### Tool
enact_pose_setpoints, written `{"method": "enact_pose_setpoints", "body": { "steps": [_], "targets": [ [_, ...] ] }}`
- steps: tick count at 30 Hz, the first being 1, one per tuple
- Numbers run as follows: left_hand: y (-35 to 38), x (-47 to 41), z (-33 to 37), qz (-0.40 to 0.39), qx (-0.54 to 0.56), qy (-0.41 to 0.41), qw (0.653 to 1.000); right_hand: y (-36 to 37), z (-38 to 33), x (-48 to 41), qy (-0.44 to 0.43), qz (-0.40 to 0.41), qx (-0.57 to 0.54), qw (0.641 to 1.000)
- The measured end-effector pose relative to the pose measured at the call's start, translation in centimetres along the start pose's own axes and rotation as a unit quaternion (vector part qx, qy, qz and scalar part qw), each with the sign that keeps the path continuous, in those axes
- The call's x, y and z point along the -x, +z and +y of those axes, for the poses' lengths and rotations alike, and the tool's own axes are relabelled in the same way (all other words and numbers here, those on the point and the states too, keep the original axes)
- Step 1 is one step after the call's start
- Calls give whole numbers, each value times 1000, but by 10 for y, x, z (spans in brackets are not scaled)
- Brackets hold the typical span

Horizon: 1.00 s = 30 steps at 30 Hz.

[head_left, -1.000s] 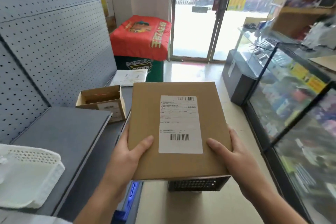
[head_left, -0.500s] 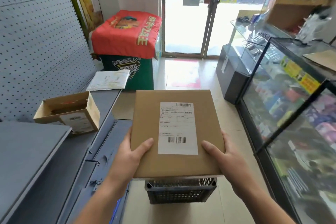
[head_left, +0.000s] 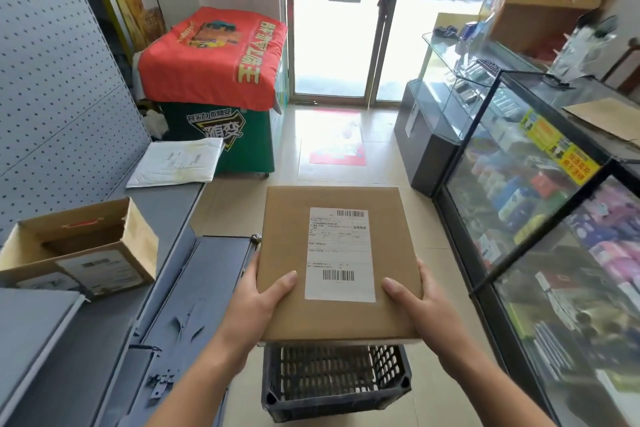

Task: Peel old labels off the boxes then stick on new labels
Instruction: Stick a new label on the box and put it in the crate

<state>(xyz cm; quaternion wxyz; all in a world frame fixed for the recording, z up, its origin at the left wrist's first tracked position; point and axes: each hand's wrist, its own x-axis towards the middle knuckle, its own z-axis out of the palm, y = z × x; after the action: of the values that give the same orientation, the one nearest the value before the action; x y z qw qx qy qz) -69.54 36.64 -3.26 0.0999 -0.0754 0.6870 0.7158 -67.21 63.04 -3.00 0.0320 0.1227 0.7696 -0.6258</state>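
Note:
I hold a flat brown cardboard box (head_left: pixel 287 246) level in front of me, above a dark plastic crate (head_left: pixel 332 381) on the floor. A white shipping label (head_left: pixel 341 253) with barcodes is stuck flat on the box's top. My left hand (head_left: pixel 256 302) grips the box's near left corner, thumb on top. The near right corner is gripped by my right hand (head_left: pixel 422 308), its thumb lying on top beside the label. A second, open cardboard box (head_left: pixel 79 250) with its own label sits on the grey shelf (head_left: pixel 104 322) at the left.
A white padded mailer (head_left: pixel 176 163) lies farther back on the grey shelf. A red-covered green stand (head_left: pixel 214 87) is by the glass door (head_left: pixel 332 28). Glass display counters (head_left: pixel 540 204) line the right side. Tiled floor runs between them.
The view has swung right and down: the shelf and open box slid left, the white basket left the frame, more of the crate shows. Both hands keep the same grip on the box.

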Motion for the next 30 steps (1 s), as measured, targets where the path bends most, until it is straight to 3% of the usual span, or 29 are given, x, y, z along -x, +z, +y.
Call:
{"method": "enact_pose_setpoints", "body": {
  "steps": [14,30],
  "targets": [
    [14,-97,-38,-58,-53,-31,996,-12,38,-82,71,0,23,997],
    [52,-180,-112,-2,-109,-88,990,-29,112,-202,148,-94,49,983]
  ]
}}
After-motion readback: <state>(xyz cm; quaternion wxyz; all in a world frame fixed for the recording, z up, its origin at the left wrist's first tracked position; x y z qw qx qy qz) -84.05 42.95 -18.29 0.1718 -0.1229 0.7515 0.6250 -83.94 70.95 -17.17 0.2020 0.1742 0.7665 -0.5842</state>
